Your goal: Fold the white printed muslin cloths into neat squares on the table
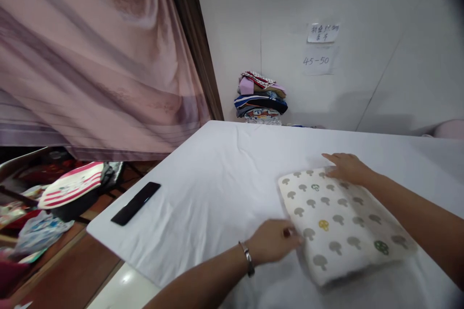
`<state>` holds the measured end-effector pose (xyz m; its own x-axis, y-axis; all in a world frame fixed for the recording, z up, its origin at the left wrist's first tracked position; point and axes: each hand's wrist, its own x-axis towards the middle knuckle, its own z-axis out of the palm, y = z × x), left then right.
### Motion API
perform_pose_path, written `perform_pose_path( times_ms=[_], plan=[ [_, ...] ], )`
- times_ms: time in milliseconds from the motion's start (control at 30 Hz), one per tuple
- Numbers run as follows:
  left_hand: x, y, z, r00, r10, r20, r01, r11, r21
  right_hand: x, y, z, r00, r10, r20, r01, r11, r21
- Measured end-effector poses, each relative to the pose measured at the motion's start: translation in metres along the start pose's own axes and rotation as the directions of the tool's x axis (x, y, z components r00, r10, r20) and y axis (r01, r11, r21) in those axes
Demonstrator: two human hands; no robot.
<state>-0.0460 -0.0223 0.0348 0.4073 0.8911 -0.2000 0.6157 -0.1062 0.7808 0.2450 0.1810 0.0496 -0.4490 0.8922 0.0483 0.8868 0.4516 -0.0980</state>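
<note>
A folded cream cloth with a mushroom print (pixel 340 224) lies on the white-covered table (pixel 217 188). My left hand (pixel 273 240), with a bracelet on the wrist and a ring on one finger, touches the cloth's near left edge, fingers curled against it. My right hand (pixel 346 166) rests flat on the cloth's far corner, fingers stretched out.
A black phone (pixel 136 203) lies near the table's left edge. A stack of folded clothes (pixel 261 99) stands against the wall behind the table. A pink curtain (pixel 94 53) hangs at left, and loose clothes and bags (pixel 54 198) lie on the floor below it.
</note>
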Motion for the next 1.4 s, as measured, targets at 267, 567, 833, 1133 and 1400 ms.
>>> perform_pose_path(
  times_ms=[267,567,833,1133,1400],
  plan=[
    [0.098,-0.030,-0.046,0.945,-0.040,-0.326,-0.004,0.991,-0.133,-0.079,-0.069,0.033,0.979,0.010,-0.204,0.009,0.996,0.093],
    [0.130,-0.033,-0.047,0.986,-0.050,-0.161,-0.004,0.947,-0.320,-0.097,-0.039,0.038,0.961,0.222,-0.166,-0.214,0.974,0.069],
    [0.131,-0.033,-0.048,0.980,-0.105,-0.170,0.073,0.979,-0.190,-0.057,-0.033,0.052,0.953,0.292,-0.077,-0.293,0.956,0.004],
    [0.120,-0.044,-0.050,0.951,-0.035,-0.307,0.038,0.999,0.004,-0.067,-0.034,0.052,0.965,0.262,-0.034,-0.262,0.965,-0.002],
    [0.121,-0.037,-0.043,0.926,-0.075,-0.370,0.095,0.995,0.036,-0.044,-0.043,0.039,0.968,0.246,-0.048,-0.249,0.967,-0.062]
  ],
)
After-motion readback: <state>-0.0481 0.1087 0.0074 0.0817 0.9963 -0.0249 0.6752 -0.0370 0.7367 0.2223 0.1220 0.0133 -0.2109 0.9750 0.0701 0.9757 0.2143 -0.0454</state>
